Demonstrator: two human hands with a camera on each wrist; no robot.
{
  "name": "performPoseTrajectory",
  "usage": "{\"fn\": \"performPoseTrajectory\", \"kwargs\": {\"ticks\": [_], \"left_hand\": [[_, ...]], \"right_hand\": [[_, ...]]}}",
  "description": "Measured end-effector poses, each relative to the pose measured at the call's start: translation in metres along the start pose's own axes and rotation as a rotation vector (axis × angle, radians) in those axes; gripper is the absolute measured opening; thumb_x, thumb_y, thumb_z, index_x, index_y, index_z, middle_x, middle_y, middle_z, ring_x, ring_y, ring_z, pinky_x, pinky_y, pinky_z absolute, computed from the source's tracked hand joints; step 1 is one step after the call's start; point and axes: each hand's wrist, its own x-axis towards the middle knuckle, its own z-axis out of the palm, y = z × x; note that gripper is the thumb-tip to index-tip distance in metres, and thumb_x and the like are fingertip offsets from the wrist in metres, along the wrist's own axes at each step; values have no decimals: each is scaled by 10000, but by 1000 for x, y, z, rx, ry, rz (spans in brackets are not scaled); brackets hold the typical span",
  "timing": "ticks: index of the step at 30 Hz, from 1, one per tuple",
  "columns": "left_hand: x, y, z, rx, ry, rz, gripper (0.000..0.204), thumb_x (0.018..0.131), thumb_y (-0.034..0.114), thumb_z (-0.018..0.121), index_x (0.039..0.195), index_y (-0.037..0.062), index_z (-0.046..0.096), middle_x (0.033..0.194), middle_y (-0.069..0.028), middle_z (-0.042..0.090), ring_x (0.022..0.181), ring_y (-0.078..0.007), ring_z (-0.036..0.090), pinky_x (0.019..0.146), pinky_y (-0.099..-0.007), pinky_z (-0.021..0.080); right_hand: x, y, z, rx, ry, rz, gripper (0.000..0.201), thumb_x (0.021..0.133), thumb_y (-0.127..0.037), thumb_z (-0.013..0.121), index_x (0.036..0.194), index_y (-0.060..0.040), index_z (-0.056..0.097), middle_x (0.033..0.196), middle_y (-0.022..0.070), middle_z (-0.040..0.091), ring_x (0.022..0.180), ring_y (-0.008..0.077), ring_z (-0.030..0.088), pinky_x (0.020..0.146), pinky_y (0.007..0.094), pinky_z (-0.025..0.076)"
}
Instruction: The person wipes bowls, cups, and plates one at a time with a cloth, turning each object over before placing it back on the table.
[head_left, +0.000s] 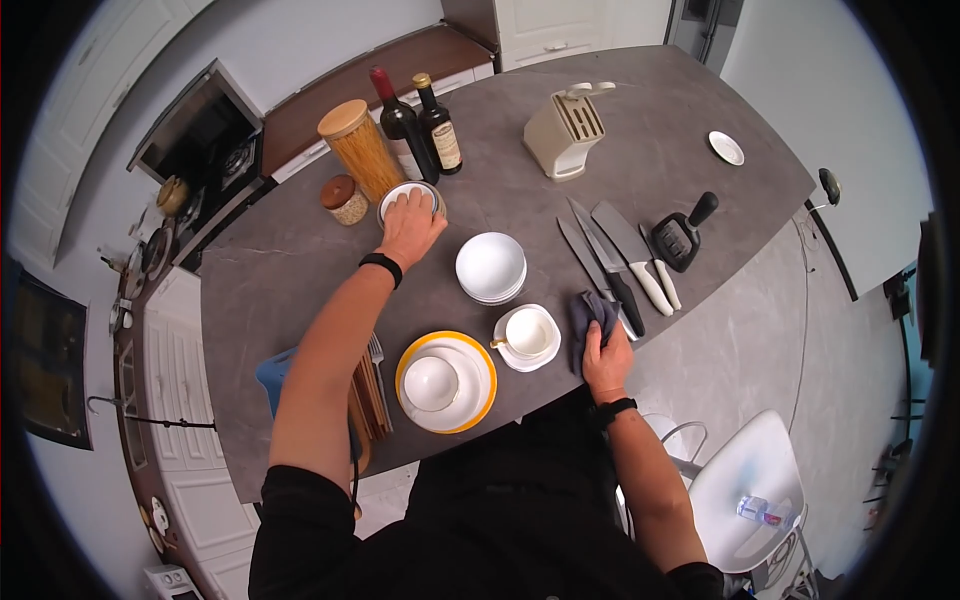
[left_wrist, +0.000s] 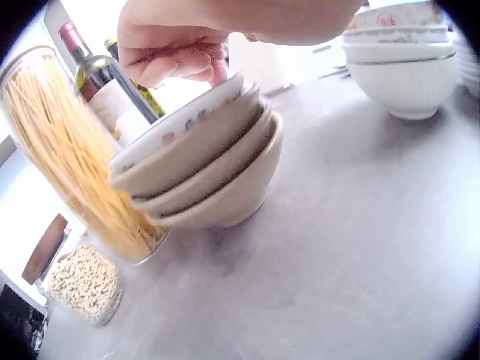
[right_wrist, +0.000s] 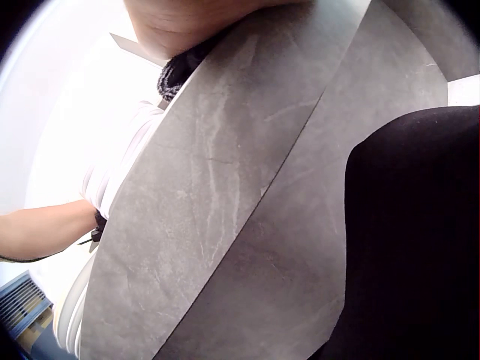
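My left hand (head_left: 410, 230) is at a stack of bowls (head_left: 384, 212) beside the pasta jar, its fingers down inside the top bowl. In the left wrist view the hand (left_wrist: 202, 37) bends its fingers over the rim of the tilted-looking stack (left_wrist: 217, 169); whether it pinches the rim is hidden. My right hand (head_left: 606, 362) grips a dark cloth (head_left: 580, 318) at the table's front edge, between the cup on its saucer (head_left: 528, 334) and the knives. The right wrist view shows part of that hand (right_wrist: 187, 22) and a bit of dark cloth (right_wrist: 171, 81).
White bowls (head_left: 490, 266) are stacked mid-table. Plates with a bowl (head_left: 462, 405), a fork and chopsticks lie front left. Several knives (head_left: 590, 250), a sharpener (head_left: 680, 238) and a knife block (head_left: 562, 135) stand right. Two bottles (head_left: 402, 130) and a pasta jar (head_left: 362, 155) are behind the left hand.
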Motion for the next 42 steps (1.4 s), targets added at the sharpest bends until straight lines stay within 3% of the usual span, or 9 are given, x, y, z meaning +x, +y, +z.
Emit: {"fn": "performPoseTrajectory", "kwargs": {"ticks": [3,7,10,21,27,32,35,37,42], "left_hand": [[0,25,-25,-197,86,-19,359,929,352,629,895,-1,686,923,-190,664,866,-393,654,763,-478,534],[-19,58,-34,-369,-276,-244,523,914,501,636,735,11,678,730,-147,697,723,-373,691,676,-494,521],[-20,67,-48,-368,-681,-376,563,837,556,675,852,-2,749,842,-193,743,837,-384,726,742,-473,543],[-18,68,-85,-500,-810,-444,482,866,468,558,647,71,725,633,-57,699,714,-264,715,756,-384,545],[-25,80,-117,-555,-713,-470,495,872,468,545,652,63,726,636,-58,702,697,-263,714,747,-378,546],[-27,100,-146,-636,-718,-444,540,876,504,552,673,37,732,662,-84,711,721,-273,726,771,-391,552],[-33,82,-111,-727,-623,-234,518,886,471,611,699,5,738,680,-114,721,723,-276,729,762,-372,557],[-31,84,-128,-794,-691,-386,499,895,424,649,712,-33,733,658,-133,710,647,-255,705,682,-356,549],[-40,77,-150,-849,-728,-294,555,923,443,635,673,-48,708,604,-129,679,568,-222,663,628,-347,534]], "right_hand": [[-1,3,2,9,9,-9,205,961,-215,683,953,-19,623,819,202,662,739,426,656,663,483,516],[-2,5,2,8,10,-22,210,961,-218,684,949,-19,619,823,204,664,742,429,656,666,486,516],[-2,8,3,4,3,-20,213,964,-228,681,972,-21,630,839,206,675,760,431,665,677,488,521],[10,13,-3,296,-75,198,335,994,-306,670,1088,15,680,887,226,723,818,363,722,768,450,548],[51,-37,-34,312,-90,191,299,1053,-249,626,1156,29,672,855,134,705,803,181,655,768,364,531],[87,-136,-42,148,-252,-369,180,975,-161,697,1030,1,645,863,198,647,771,401,630,679,458,509],[78,-157,-30,181,-438,-721,230,874,-165,759,1021,-18,662,870,172,637,819,387,615,753,461,511],[70,-159,-31,227,-525,-729,263,851,-166,775,1019,-8,650,902,178,637,861,390,616,784,475,500],[66,-168,-44,208,-506,-935,366,742,-108,802,1059,-23,640,930,144,627,894,342,617,807,454,492]]}}
